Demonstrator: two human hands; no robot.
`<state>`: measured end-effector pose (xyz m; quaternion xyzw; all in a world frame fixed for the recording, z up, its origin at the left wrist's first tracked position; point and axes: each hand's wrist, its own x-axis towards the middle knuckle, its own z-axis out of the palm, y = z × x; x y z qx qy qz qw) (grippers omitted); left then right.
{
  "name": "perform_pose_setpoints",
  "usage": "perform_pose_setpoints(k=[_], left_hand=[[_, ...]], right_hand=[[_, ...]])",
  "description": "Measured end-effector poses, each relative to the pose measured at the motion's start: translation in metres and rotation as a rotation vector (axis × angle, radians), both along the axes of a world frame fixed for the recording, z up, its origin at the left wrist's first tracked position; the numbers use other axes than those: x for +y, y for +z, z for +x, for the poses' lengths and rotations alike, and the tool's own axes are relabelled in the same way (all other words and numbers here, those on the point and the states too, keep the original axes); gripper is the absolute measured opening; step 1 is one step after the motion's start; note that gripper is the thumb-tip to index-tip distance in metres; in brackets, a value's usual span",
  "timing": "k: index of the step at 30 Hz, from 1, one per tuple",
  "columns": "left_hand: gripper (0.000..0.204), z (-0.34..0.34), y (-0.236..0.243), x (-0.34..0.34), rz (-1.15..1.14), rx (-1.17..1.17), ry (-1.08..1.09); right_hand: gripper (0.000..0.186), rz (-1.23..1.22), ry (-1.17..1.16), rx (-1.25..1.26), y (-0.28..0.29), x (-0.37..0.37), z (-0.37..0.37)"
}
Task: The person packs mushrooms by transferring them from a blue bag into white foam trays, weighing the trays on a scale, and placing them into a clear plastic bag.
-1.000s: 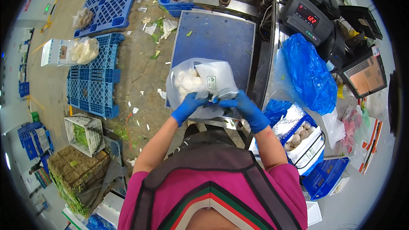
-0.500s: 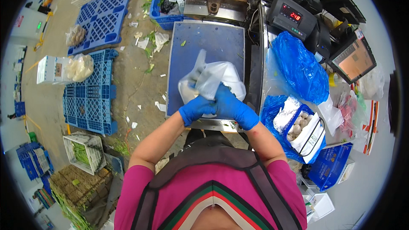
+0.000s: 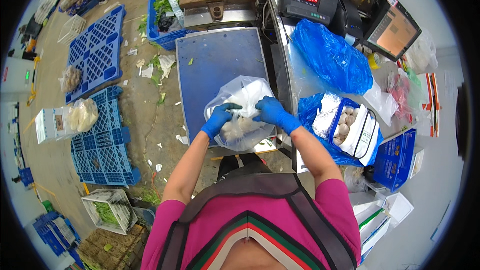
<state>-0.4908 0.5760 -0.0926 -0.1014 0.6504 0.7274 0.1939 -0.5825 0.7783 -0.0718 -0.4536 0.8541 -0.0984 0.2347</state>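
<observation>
A clear plastic bag point(image 3: 245, 90) with pale, rounded contents in it sits at the near right of the blue scale platform point(image 3: 215, 60). What the contents are is blurred by the film. My left hand point(image 3: 220, 118), in a blue glove, pinches the bag's left side. On the opposite side, my gloved right hand point(image 3: 274, 112) grips the film, its fingers bent inward. Between the two hands, the bag's upper part lies spread and crumpled.
Right of the platform, a steel counter carries a digital scale display point(image 3: 307, 1), a touchscreen point(image 3: 394, 29), a blue plastic bag point(image 3: 330, 57) and a blue-lined box of round white produce point(image 3: 345, 125). A blue crate of greens point(image 3: 165, 15) stands beyond; blue pallets point(image 3: 102, 135) lie left.
My hands have moved apart, and the bag's gathered, twisted top is now spread between them. The bag sits nearer the platform's front edge. The display reading has changed, and the view has shifted.
</observation>
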Motion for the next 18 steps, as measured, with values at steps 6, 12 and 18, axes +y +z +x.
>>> perform_pose_setpoints(k=[6, 12, 18], left_hand=[[0.011, -0.026, 0.034, 0.007, -0.753, 0.437, -0.177], [0.031, 0.042, -0.075, -0.01, 0.955, -0.56, 0.648], [0.032, 0.012, 0.009, -0.007, 1.044, -0.703, 0.352]], right_hand=[[0.016, -0.775, -1.183, -0.735, 0.006, -0.008, 0.02], [0.011, -1.099, -1.574, -1.225, -0.092, 0.041, 0.02], [0.033, -0.306, -0.834, -0.862, 0.007, 0.008, 0.049]])
